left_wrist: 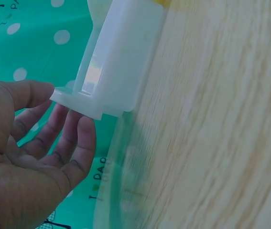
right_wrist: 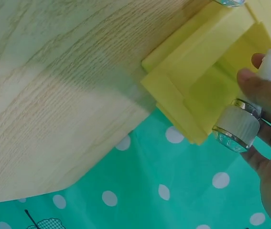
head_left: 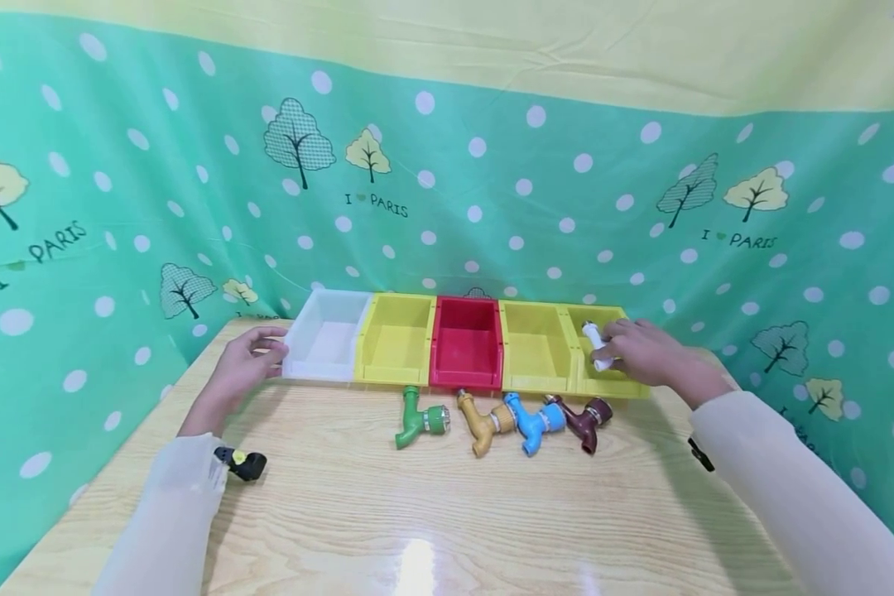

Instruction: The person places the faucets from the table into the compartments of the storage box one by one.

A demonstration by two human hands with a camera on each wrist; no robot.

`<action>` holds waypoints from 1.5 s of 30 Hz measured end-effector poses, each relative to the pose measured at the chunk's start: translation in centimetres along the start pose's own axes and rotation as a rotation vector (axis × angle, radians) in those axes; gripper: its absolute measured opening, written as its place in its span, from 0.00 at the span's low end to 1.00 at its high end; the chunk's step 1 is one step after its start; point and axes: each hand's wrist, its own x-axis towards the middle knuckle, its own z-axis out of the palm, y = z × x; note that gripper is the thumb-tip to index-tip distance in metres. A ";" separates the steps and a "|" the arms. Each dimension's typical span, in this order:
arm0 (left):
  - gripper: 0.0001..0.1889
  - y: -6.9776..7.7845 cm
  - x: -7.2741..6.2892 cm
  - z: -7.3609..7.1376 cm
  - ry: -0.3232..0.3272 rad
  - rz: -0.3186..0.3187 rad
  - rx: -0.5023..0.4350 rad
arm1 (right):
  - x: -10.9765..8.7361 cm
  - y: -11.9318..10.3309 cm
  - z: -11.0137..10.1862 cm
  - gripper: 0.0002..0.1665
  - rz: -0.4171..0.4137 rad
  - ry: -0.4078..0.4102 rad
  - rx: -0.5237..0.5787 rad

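Note:
My left hand (head_left: 249, 360) is at the outer side of the white bin (head_left: 330, 335), the leftmost in a row. In the left wrist view the thumb and curled fingers pinch the bin's projecting edge (left_wrist: 78, 101). My right hand (head_left: 644, 352) grips a white tap (head_left: 596, 348) over the rightmost yellow bin (head_left: 618, 385). The right wrist view shows the tap's ribbed knob (right_wrist: 239, 125) with its metal bands, while the fingers hide part of the body. Below the bins lie a green tap (head_left: 413, 420), an orange-yellow tap (head_left: 483, 424), a blue tap (head_left: 532, 422) and a maroon tap (head_left: 584, 422).
Between the end bins stand a yellow bin (head_left: 397, 338), a red bin (head_left: 467, 343) and another yellow bin (head_left: 536, 343). They sit along the back of a wooden table (head_left: 328, 513). A green dotted curtain (head_left: 492, 223) hangs behind and at both sides.

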 end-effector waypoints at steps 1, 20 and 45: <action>0.25 0.0 0.0 0.0 -0.001 -0.002 -0.002 | 0.2 0.1 0.2 0.16 0.012 -0.008 0.002; 0.25 0.3 0.0 0.2 -0.015 -0.010 -0.006 | 2.8 1.0 2.5 0.12 0.068 -0.050 0.063; 0.25 0.1 0.0 0.1 -0.024 -0.011 -0.027 | 3.6 1.2 3.5 0.10 0.144 -0.230 0.188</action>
